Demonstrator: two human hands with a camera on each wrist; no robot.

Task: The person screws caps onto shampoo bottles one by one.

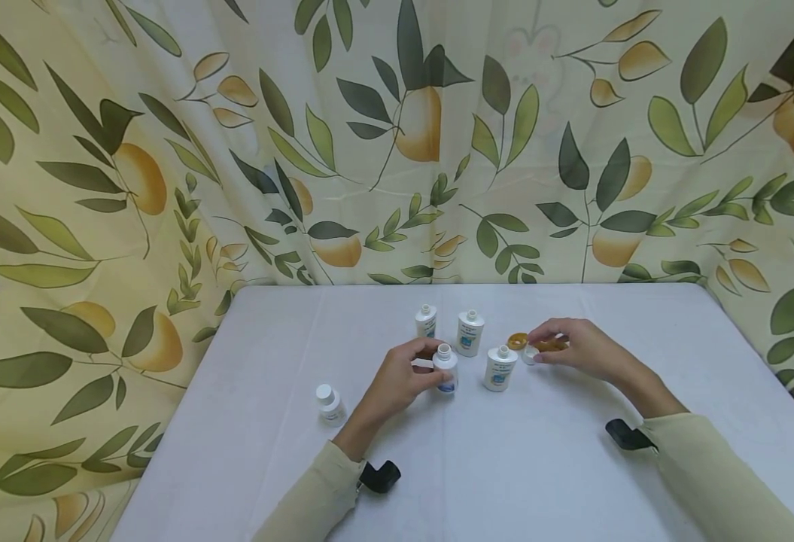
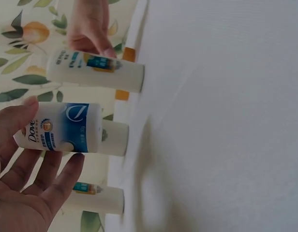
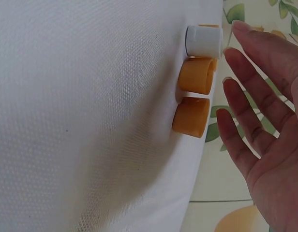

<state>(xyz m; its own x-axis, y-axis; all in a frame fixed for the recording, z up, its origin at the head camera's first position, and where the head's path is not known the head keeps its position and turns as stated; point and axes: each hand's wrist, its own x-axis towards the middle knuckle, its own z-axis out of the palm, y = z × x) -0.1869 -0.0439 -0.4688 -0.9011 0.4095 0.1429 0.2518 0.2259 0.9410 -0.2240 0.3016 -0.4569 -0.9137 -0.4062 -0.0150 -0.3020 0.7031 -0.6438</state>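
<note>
My left hand holds a small white Dove bottle with a blue label between thumb and fingers. Its cap is off and the threaded neck shows in the head view; in the left wrist view its base is off the table. My right hand hovers just above a white cap on the table, fingers loosely extended and slightly apart from it. Beside that cap stand orange caps, partly behind the hand in the head view. An uncapped white bottle stands between the hands.
Two more uncapped white bottles, one in the middle and one to its left, stand behind the left hand. A capped white bottle stands left of the left forearm. A patterned curtain hangs behind the white-covered table.
</note>
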